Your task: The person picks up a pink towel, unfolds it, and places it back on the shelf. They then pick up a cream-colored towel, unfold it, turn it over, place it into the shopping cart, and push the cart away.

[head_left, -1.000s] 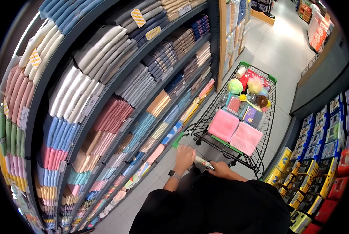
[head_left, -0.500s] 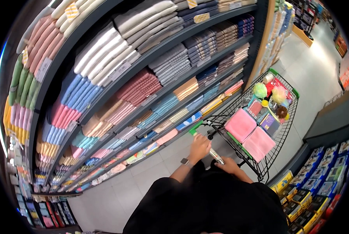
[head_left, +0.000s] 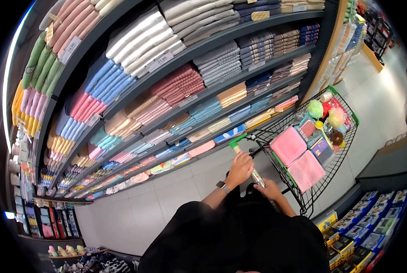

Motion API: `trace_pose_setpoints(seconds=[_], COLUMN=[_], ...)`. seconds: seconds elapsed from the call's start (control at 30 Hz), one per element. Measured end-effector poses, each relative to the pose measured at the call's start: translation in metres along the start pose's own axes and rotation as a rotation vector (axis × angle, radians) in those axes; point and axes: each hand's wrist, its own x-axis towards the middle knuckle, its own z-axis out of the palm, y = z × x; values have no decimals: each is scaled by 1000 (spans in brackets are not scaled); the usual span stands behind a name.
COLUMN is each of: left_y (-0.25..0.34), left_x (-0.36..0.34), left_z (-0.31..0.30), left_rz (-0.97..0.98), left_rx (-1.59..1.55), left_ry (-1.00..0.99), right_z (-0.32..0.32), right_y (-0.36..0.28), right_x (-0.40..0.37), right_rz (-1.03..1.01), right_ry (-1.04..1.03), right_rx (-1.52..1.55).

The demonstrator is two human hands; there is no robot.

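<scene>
The handle (head_left: 256, 177) of a shopping cart (head_left: 310, 193) runs slantwise in front of me, with a green cap at its far end. My left hand (head_left: 240, 168), with a watch at the wrist, is closed round the handle near that cap. Farther along the same bar, my right hand (head_left: 269, 189) is wrapped round it by my body. In the wire basket lie two stacks of folded pink cloth (head_left: 289, 144). Behind them are a purple-fronted pack (head_left: 322, 150), a green puff (head_left: 315, 109), a cream puff (head_left: 336, 117) and other small goods, partly hidden.
Tall shelves (head_left: 185, 109) of folded towels curve along the left and ahead of the cart. At the lower right, a low display (head_left: 362, 223) holds rows of boxed goods. Grey tiled floor (head_left: 153, 200) lies between them. Plush-like items (head_left: 67, 250) sit at the lower left.
The view has swung, so the shelves and cart appear farther right. Both hands keep their grip on the handle. More of the lower-left display has come into sight.
</scene>
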Motion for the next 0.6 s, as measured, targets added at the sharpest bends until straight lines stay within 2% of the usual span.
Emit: trace_pose_setpoints(seconds=[0.17, 0.2, 0.23, 0.3, 0.37, 0.47, 0.5, 0.57, 0.6], left_y=[8, 11, 12, 13, 18, 23, 19, 14, 0], left_x=[-8, -14, -19, -26, -31, -43, -53, -79, -103], left_z=[-7, -9, -11, -16, -23, -44, -48, -55, -50], left_rz=[-37, -34, -33, -33, -105, -69, -80, -222, -233], left_rx=[-30, -47, -65, -34, -139, -194, -192, -308, -309], left_ry=[-32, -26, -18, -51, -89, -63, -50, -183, -170], right_z=[8, 4, 7, 11, 11, 17, 20, 27, 30], right_y=[33, 10, 16, 28, 23, 17, 18, 20, 15], right_x=[18, 6, 10, 16, 13, 11, 12, 14, 14], right_rz=[-135, -30, -27, -101, -120, -228, -235, -263, -295], right_ry=[72, 21, 11, 84, 98, 245, 234, 355, 382], right_rx=[-53, 3, 0, -87, -110, -358, -369, -424, -421])
